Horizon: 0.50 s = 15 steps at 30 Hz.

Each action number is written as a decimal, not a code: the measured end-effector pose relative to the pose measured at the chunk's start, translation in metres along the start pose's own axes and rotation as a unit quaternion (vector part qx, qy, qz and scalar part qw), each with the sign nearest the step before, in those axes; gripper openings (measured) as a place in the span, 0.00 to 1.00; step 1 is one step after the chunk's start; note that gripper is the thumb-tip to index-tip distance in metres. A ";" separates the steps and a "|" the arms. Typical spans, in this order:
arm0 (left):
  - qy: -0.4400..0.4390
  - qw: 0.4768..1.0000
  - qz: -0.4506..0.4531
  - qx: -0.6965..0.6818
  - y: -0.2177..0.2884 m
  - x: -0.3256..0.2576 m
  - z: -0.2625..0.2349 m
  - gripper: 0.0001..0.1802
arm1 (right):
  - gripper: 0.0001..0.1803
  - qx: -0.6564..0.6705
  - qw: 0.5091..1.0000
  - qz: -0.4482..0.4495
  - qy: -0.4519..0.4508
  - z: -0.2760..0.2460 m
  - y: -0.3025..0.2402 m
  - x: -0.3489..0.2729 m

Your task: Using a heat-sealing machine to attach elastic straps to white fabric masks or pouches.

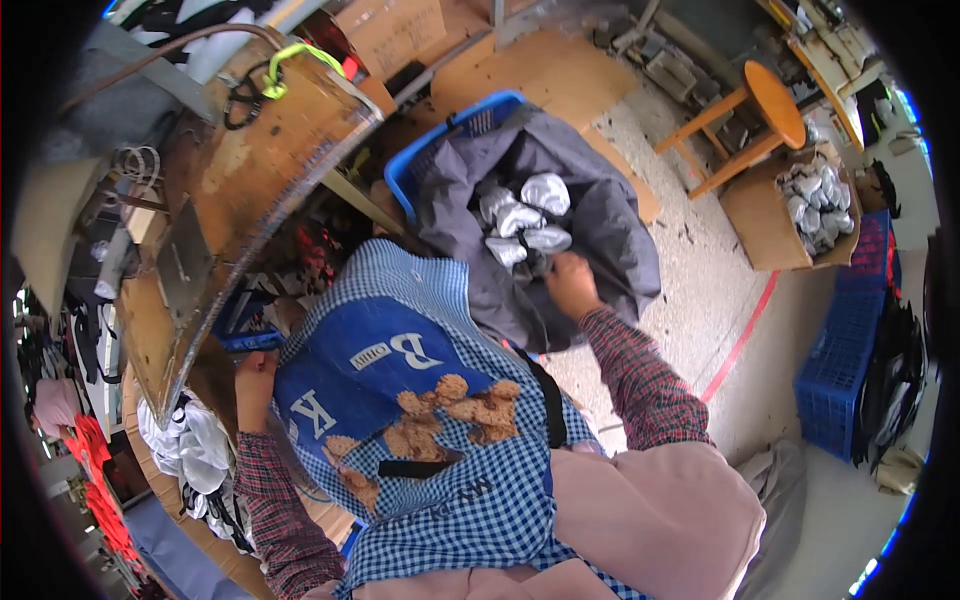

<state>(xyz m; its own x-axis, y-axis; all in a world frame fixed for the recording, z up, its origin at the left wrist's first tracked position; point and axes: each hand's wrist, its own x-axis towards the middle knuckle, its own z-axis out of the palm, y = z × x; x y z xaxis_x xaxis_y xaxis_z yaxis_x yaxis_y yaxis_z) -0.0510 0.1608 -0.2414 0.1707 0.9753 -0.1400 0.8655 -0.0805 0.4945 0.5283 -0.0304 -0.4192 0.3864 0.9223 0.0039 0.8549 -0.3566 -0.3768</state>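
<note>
My right hand (573,287) is at the near right of the silver bundles, its fingers curled down beside a small dark piece (537,264). Whatever it pinches is too small to make out. Several shiny silver fabric bundles (545,193) lie in a dark grey cloth (610,215), which lines and spills over a blue plastic basket (403,185). Over at the left, under the table edge, my left hand (257,375) is closed, close to the rim of a blue tray (250,341). What its fingers hold, if anything, is hidden.
A worn wooden table (225,150) with a metal edge stands at my left. White bundled fabric (190,445) lies below it. An orange wooden stool (775,105), a cardboard box (760,222) of silver pieces and a blue crate (835,365) stand at the right.
</note>
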 end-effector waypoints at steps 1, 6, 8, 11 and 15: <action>0.053 0.997 0.016 0.047 -0.001 -0.001 -0.004 0.14 | 0.17 0.134 0.990 -0.038 0.018 -0.017 -0.046 0.004; 0.152 0.981 0.042 0.115 0.009 0.009 -0.009 0.16 | 0.24 0.423 0.888 -0.067 -0.168 -0.042 -0.183 0.015; 0.151 0.973 0.071 0.160 -0.018 -0.003 0.000 0.15 | 0.21 0.450 0.851 -0.109 -0.246 -0.073 -0.231 0.013; 0.145 0.964 0.105 0.196 -0.011 -0.005 0.014 0.10 | 0.17 0.382 0.882 -0.124 -0.247 -0.083 -0.240 0.025; 0.097 0.981 0.097 0.140 0.051 -0.012 -0.019 0.09 | 0.10 0.409 0.879 -0.217 -0.118 -0.085 -0.253 0.036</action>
<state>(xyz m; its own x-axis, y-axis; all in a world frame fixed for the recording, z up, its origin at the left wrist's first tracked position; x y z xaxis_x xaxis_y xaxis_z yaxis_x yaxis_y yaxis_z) -0.0180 0.1488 -0.1988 0.2746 0.9549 0.1132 0.9261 -0.2943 0.2360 0.3551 0.0806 -0.2451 -0.0791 0.9847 0.1551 0.3321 0.1727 -0.9273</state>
